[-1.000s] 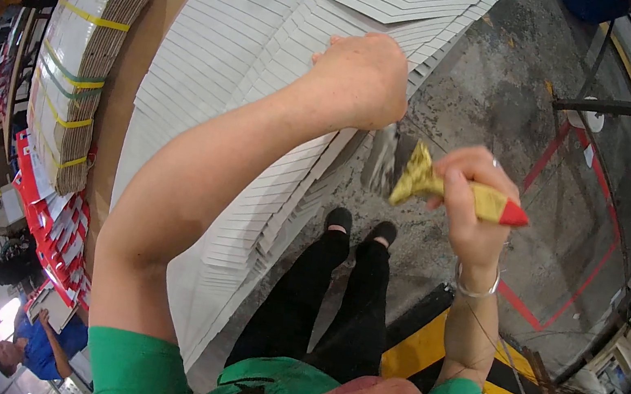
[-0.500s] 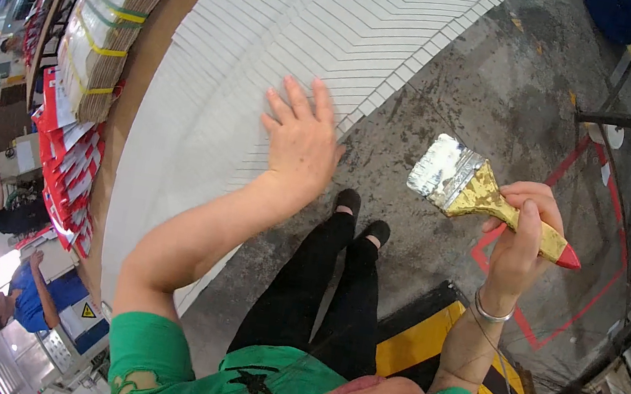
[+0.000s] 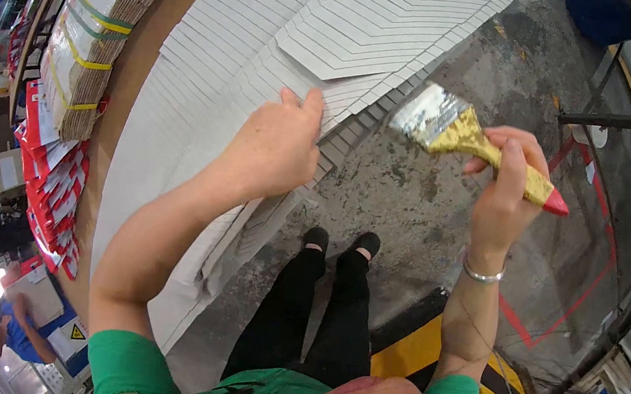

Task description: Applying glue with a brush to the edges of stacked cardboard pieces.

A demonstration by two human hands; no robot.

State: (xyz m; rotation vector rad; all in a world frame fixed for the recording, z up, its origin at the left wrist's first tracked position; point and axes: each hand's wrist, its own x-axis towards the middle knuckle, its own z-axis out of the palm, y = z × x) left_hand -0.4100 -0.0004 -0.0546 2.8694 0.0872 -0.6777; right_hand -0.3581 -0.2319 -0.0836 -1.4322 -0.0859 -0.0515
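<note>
A broad fan of overlapping white sheets (image 3: 227,26) covers the work table, their edges stepped in thin lines. At its near right edge, my left hand (image 3: 269,148) has bent fingers closed on the sheets; its thumb is mostly hidden. Beyond those fingertips, a group of sheets sits slightly raised, casting a shadow. Another stepped layer of white sheets (image 3: 351,138) shows below the edge. Over the floor to the right, my right hand (image 3: 513,175) grips a flat paintbrush (image 3: 466,134) with a yellow, red-tipped handle. White stuff coats its bristles, which point left toward the sheets' edge.
Strapped bundles of brown board (image 3: 112,24) and a pile of red and white printed sheets (image 3: 46,179) lie along the left. A black metal frame (image 3: 624,122) stands at right. A yellow and black striped block (image 3: 412,344) is near my legs. Someone in blue works at lower left.
My left hand has gone from spread flat to bent at the sheets' edge, where a lower layer now shows. The brush in my right hand has moved left and away from me.
</note>
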